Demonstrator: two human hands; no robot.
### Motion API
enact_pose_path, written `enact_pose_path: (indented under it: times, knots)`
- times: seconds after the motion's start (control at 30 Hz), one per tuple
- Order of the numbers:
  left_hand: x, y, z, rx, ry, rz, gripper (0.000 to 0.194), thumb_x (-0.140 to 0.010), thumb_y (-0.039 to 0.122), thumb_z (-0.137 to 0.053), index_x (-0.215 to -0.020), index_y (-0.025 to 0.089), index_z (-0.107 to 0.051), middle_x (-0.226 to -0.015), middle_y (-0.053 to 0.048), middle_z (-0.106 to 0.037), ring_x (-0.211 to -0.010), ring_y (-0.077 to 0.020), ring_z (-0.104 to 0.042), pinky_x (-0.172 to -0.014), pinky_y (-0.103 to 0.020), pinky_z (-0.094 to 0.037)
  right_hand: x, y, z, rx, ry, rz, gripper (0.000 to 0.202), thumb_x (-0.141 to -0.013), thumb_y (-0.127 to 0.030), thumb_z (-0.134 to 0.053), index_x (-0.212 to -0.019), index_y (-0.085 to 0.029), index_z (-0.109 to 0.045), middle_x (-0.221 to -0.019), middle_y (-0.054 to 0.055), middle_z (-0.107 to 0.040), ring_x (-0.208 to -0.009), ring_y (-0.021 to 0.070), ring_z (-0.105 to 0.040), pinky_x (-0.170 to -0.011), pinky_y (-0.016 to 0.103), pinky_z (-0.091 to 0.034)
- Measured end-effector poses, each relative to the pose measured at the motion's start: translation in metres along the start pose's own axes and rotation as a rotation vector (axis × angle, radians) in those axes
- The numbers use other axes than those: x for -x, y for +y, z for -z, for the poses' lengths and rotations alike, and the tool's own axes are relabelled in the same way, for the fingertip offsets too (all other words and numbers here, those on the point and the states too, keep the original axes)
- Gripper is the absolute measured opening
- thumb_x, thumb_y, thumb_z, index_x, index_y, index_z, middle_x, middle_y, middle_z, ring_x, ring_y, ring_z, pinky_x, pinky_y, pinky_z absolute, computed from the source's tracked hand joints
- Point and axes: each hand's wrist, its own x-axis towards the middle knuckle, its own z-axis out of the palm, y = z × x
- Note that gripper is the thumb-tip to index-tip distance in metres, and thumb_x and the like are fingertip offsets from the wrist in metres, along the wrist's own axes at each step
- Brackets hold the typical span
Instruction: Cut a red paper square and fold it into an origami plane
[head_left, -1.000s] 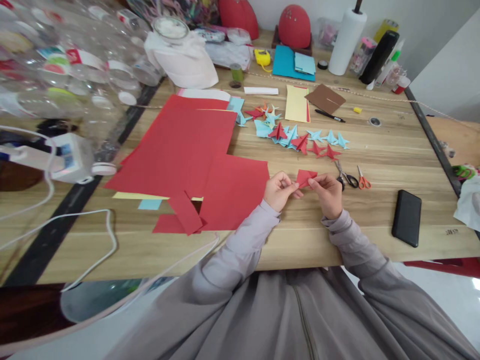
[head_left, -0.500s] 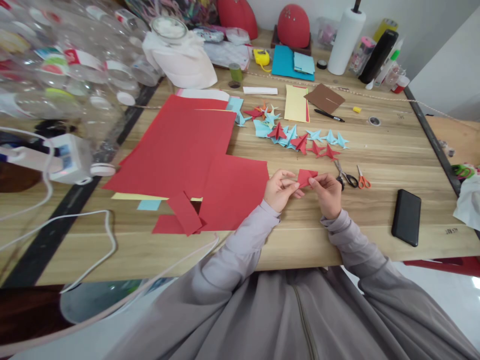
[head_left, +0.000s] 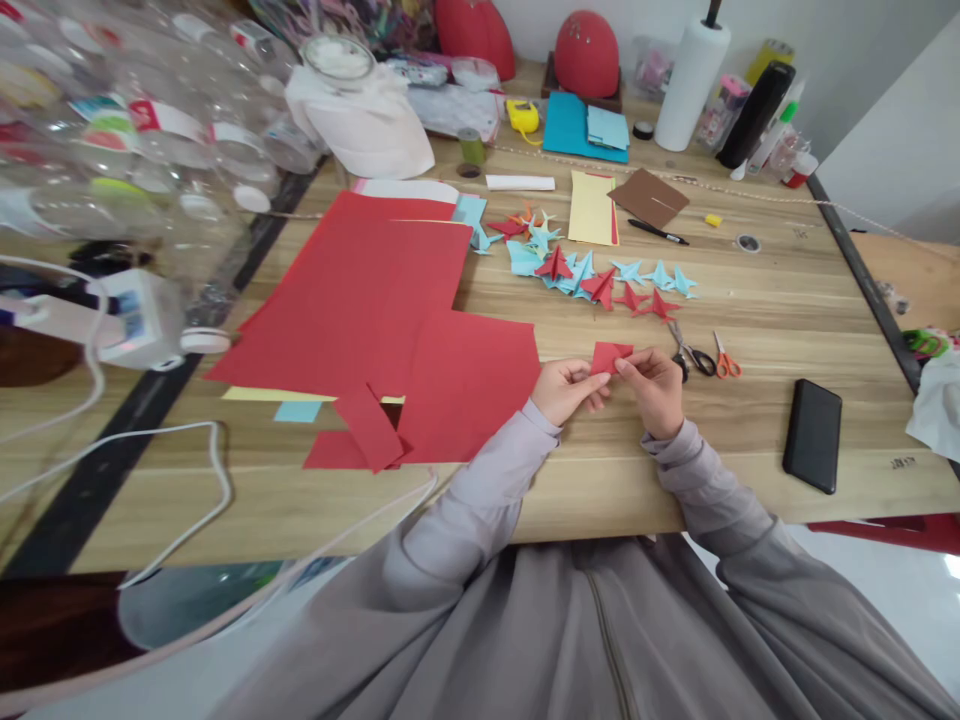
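Observation:
A small folded red paper [head_left: 609,356] is held between my hands above the wooden table. My left hand [head_left: 566,390] pinches its lower left edge between thumb and fingers. On its right side, my right hand [head_left: 652,390] grips it with thumb and forefinger. Beyond the hands lie several folded red paper figures [head_left: 600,288] and light blue ones [head_left: 661,275]. Large red sheets [head_left: 472,385] are left of my left hand, with red paper strips [head_left: 367,425] at their near edge. Black-handled scissors [head_left: 699,360] rest just right of my right hand, beside orange-handled scissors [head_left: 726,362].
A black phone [head_left: 813,435] lies at the right. Yellow paper [head_left: 592,208], brown paper [head_left: 651,197] and a pen [head_left: 658,231] are farther back. Plastic bottles [head_left: 165,130] crowd the left. A white cable [head_left: 217,450] crosses the near left side.
The fingers of my left hand have closed in on the red paper, where they were more spread. The paper has turned slightly and shifted a little left.

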Motion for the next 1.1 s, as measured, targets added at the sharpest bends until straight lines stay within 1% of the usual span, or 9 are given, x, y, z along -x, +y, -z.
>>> enact_pose_path:
  times: [0.23,0.37,0.5,0.6,0.67,0.8,0.87,0.97,1.1]
  knots:
    - [0.0007,-0.001,-0.0004,-0.046,0.025,0.014,0.039,-0.063,0.045,-0.077,-0.06,0.01,-0.059,-0.056,-0.005,-0.065,-0.04,-0.0121,-0.059,-0.039,-0.023,-0.047,-0.0011,0.0011,0.0004,-0.009,0.02,0.006,0.025,-0.063,-0.038,-0.078,-0.064,-0.018,-0.062,-0.059,-0.001,-0.064,-0.053,0.0111,-0.058,-0.054,0.025,-0.047]
    - [0.0002,-0.0024,-0.0001,-0.027,-0.002,0.052,0.034,-0.071,0.041,-0.073,-0.067,0.01,-0.058,-0.055,-0.004,-0.065,-0.042,-0.0131,-0.06,-0.039,-0.022,-0.048,-0.0017,0.0002,0.0012,-0.02,0.03,0.002,0.024,-0.063,-0.036,-0.078,-0.064,-0.018,-0.062,-0.057,-0.002,-0.063,-0.051,0.0102,-0.057,-0.053,0.025,-0.046]
    - [0.0003,-0.0031,0.0002,0.0,-0.044,0.061,0.028,-0.076,0.035,-0.07,-0.07,0.011,-0.057,-0.057,-0.004,-0.066,-0.045,-0.0139,-0.063,-0.043,-0.024,-0.051,-0.0019,-0.0009,0.0021,0.006,0.031,0.004,0.024,-0.064,-0.036,-0.078,-0.064,-0.018,-0.061,-0.056,-0.003,-0.062,-0.051,0.0102,-0.056,-0.054,0.025,-0.046]
    - [0.0004,-0.0028,0.0012,0.042,-0.075,0.064,0.024,-0.075,0.031,-0.07,-0.072,0.01,-0.057,-0.06,-0.005,-0.067,-0.048,-0.0153,-0.065,-0.047,-0.026,-0.053,-0.0027,0.0002,0.0032,0.028,0.05,-0.002,0.025,-0.064,-0.037,-0.078,-0.064,-0.018,-0.061,-0.057,-0.002,-0.063,-0.051,0.0106,-0.057,-0.053,0.025,-0.046]
    - [-0.0001,-0.0024,0.0031,0.083,-0.082,0.088,0.02,-0.073,0.026,-0.069,-0.073,0.01,-0.058,-0.061,-0.007,-0.068,-0.049,-0.0169,-0.066,-0.049,-0.028,-0.054,-0.0033,0.0014,0.004,0.036,0.055,0.0,0.025,-0.064,-0.037,-0.078,-0.065,-0.018,-0.061,-0.057,-0.002,-0.063,-0.051,0.0109,-0.057,-0.053,0.025,-0.045]
    - [-0.0022,-0.002,0.0084,0.176,-0.034,0.109,0.012,-0.067,0.019,-0.062,-0.072,0.009,-0.058,-0.059,-0.009,-0.069,-0.048,-0.0209,-0.066,-0.048,-0.031,-0.053,-0.0042,0.0018,0.0045,0.027,0.063,0.005,0.026,-0.064,-0.038,-0.077,-0.065,-0.018,-0.06,-0.057,-0.002,-0.062,-0.051,0.0104,-0.056,-0.053,0.025,-0.044]
    - [-0.0026,-0.0016,0.0094,0.196,-0.015,0.096,0.013,-0.065,0.019,-0.061,-0.073,0.009,-0.059,-0.058,-0.009,-0.069,-0.048,-0.0216,-0.066,-0.047,-0.032,-0.053,-0.0036,0.0006,0.0038,0.021,0.058,0.003,0.027,-0.064,-0.038,-0.078,-0.064,-0.018,-0.06,-0.057,-0.002,-0.062,-0.051,0.0104,-0.055,-0.053,0.025,-0.044]
    - [-0.0017,-0.0005,0.0066,0.155,-0.013,0.102,0.017,-0.066,0.024,-0.067,-0.07,0.009,-0.06,-0.059,-0.008,-0.069,-0.048,-0.0197,-0.066,-0.047,-0.029,-0.053,-0.0013,-0.0022,0.0016,0.012,0.017,-0.002,0.027,-0.063,-0.039,-0.078,-0.063,-0.018,-0.061,-0.057,-0.002,-0.063,-0.052,0.0111,-0.056,-0.053,0.026,-0.045]
    - [0.0,-0.0002,0.0012,0.097,-0.069,0.155,0.031,-0.062,0.033,-0.078,-0.072,0.008,-0.063,-0.059,-0.008,-0.068,-0.048,-0.0174,-0.065,-0.045,-0.026,-0.053,0.0026,-0.005,-0.0012,-0.017,-0.054,-0.014,0.028,-0.063,-0.04,-0.079,-0.062,-0.018,-0.062,-0.057,0.0,-0.064,-0.053,0.012,-0.058,-0.054,0.027,-0.046]
